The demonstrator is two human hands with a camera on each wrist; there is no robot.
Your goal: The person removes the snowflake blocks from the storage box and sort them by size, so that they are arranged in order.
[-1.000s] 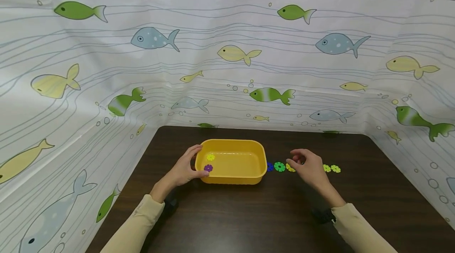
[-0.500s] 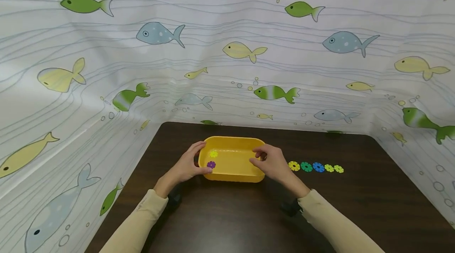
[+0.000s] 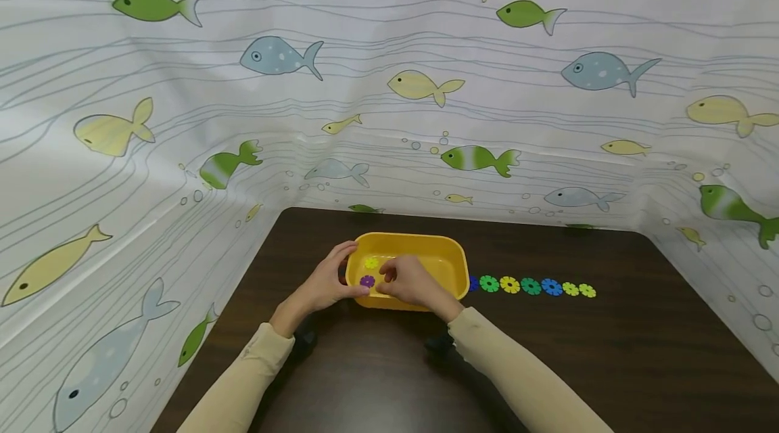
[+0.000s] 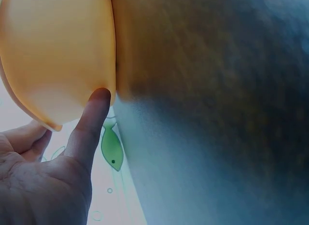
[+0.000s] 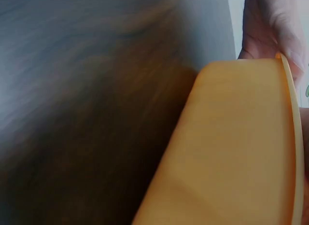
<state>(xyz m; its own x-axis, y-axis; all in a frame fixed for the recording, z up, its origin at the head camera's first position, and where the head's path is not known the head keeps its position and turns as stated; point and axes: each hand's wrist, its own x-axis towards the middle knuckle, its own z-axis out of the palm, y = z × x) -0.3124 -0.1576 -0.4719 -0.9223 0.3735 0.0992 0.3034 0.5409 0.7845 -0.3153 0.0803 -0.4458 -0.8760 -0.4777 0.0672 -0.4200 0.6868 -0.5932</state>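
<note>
A yellow plastic basin (image 3: 449,267) stands on the dark table. My left hand (image 3: 322,282) holds its left end, thumb low at the front and fingers at the back; the left wrist view shows the thumb against the basin's outer wall (image 4: 58,51). Inside, at the left, lie a purple flower-shaped disc (image 3: 367,281) and a yellow one (image 3: 371,262). My right hand (image 3: 414,281) is over the basin with bent fingers, just right of the purple disc. Nothing shows between its fingers. In the right wrist view the basin's wall (image 5: 231,147) mostly hides that hand.
To the basin's right runs a row of flower-shaped discs, among them a green one (image 3: 484,284), a yellow one (image 3: 505,285) and a blue one (image 3: 547,287). The basin's wall partly covers the leftmost blue disc. A fish-patterned curtain (image 3: 365,27) surrounds the table's back and sides.
My right hand has moved left from above the disc row, across the basin's right side, to its left part. My left hand stays on the basin's left end.
</note>
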